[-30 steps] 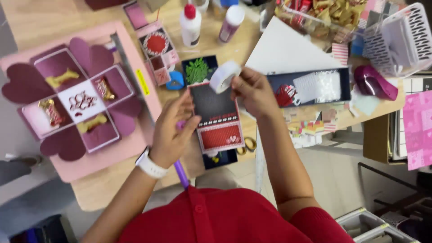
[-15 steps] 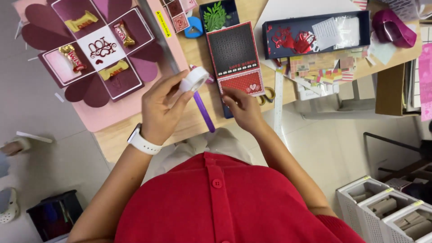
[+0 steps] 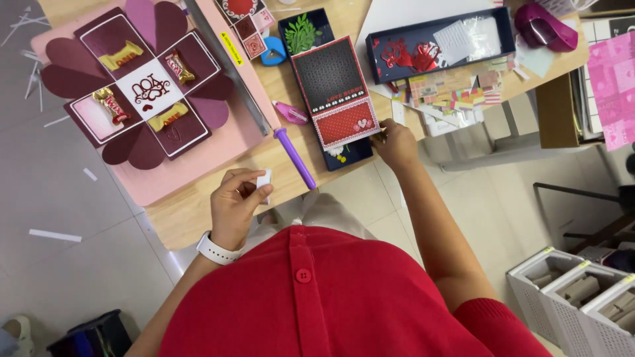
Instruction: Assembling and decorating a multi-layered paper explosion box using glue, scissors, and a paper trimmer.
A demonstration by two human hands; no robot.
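My left hand (image 3: 237, 201) grips a white roll of tape (image 3: 264, 180) above the near edge of the wooden table (image 3: 192, 213); a white watch sits on that wrist. My right hand (image 3: 395, 143) rests at the near right corner of a black and red decorated card (image 3: 334, 92), fingertips touching its edge. The card lies on a dark blue box. A purple pen-like tool (image 3: 295, 158) lies on the table between my two hands.
A pink mat (image 3: 173, 170) at the left carries an unfolded maroon heart-flap box (image 3: 142, 86) with several wrapped candies. A dark tray of red cut-outs (image 3: 436, 43), paper scraps, a magenta tape dispenser (image 3: 544, 26) and white bins (image 3: 582, 291) on the floor are nearby.
My left hand has drawn back toward my body with the tape roll. My right hand stays by the card's near corner. The view has shifted lower.
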